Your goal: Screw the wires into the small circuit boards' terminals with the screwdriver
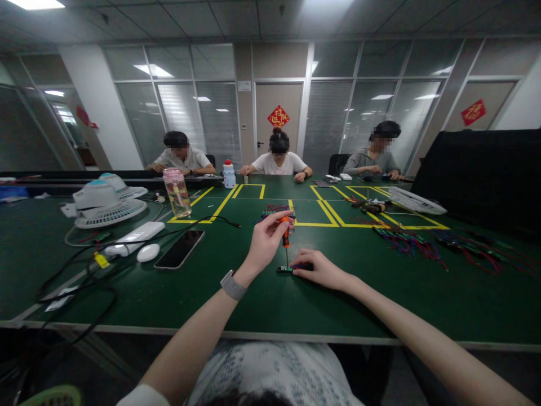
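Note:
My left hand is closed around the orange handle of a small screwdriver, held upright with its tip down on a small green circuit board lying on the green table. My right hand presses that board against the table, fingers closed on its right end. A grey watch sits on my left wrist. A bundle of coloured wires lies just behind the screwdriver.
A black phone, a white mouse, a white power strip, black cables, a desk fan and a pink-lidded bottle lie left. Red and blue wire bundles spread right. Three people work at the far side.

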Available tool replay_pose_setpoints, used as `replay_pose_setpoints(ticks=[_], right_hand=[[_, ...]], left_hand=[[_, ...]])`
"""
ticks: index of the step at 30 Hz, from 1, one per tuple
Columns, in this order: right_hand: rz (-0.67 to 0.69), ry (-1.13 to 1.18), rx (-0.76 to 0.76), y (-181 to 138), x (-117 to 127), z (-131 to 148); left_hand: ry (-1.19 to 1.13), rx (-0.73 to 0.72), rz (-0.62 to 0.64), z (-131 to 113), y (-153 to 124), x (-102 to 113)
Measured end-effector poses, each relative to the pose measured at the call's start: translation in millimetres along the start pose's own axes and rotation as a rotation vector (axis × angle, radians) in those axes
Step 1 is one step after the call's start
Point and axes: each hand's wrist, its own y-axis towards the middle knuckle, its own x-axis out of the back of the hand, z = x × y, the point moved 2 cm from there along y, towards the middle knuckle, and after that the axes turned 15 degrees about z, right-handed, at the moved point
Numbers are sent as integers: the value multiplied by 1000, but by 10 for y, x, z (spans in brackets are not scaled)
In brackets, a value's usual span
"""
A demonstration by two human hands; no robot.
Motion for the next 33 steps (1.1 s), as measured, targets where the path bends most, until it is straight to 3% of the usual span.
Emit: replay_pose_setpoints(ticks=[6, 9, 15, 24, 30, 33], right_hand=[[8, 3, 1, 11, -10, -30], [10, 3, -3, 12, -10, -33], [10, -2, 0, 8, 1, -11], [11, -5, -3, 1, 6, 4], [13, -11, -6, 2, 2, -10], [9, -10, 1, 6, 0, -8]], left_hand=[[355, -72, -129, -51, -51, 28], [430, -110, -129, -78, -57, 29], [93, -53, -13, -8, -25, -8], [194, -62, -63, -65, -25, 11], [-62, -9, 22, 0, -9, -20], [-77, 16, 26, 2, -8, -23]])
